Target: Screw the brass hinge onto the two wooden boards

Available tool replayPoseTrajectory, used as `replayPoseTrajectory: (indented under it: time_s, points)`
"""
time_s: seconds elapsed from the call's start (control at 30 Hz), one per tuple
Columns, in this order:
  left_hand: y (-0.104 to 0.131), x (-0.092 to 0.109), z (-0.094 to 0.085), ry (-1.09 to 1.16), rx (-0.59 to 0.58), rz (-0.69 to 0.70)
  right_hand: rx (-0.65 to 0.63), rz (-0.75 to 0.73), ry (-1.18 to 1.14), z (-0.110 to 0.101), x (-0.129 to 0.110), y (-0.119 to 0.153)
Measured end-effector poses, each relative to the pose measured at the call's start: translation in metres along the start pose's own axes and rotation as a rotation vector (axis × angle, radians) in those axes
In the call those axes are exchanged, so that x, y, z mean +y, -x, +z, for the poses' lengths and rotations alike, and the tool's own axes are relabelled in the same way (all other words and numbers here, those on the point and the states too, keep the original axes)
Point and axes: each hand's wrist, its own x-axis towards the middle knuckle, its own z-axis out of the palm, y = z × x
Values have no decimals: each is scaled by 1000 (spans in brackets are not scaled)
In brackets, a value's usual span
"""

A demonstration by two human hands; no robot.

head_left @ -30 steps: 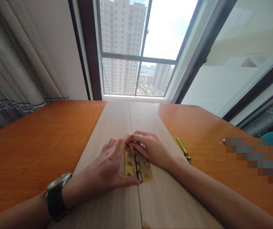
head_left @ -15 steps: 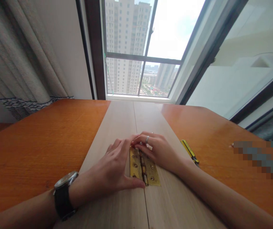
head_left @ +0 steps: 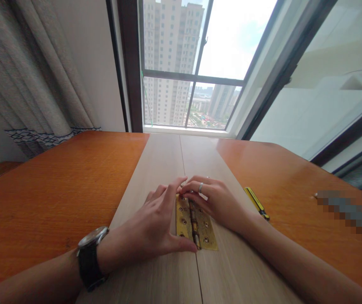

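Note:
A brass hinge lies unfolded over the seam between two pale wooden boards, with screw holes in both leaves. My left hand rests along the hinge's left side, fingers stretched and apart. Its thumb touches the lower end of the hinge's barrel, and its index finger is lifted near the top edge. My right hand covers the upper right of the hinge, its thumb and fingers pinched together over the top of the left leaf. Whatever is in that pinch is too small and hidden to name.
Beneath the boards is an orange-brown wooden table. A yellow and black utility knife lies to the right of the boards. Farther right is a blurred-out object. A window stands beyond the table, with a grey curtain at left.
My left index finger has lifted and straightened away from my right fingertips. The whole view has shifted slightly; the hinge and boards otherwise look the same.

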Motion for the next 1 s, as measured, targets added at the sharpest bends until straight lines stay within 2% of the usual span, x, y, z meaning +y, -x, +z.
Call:
replayPoseTrajectory:
  time_s: [1.0]
  points:
    - [1, 0, 0, 32, 18, 0, -1, -15, 9, -2, 0, 0]
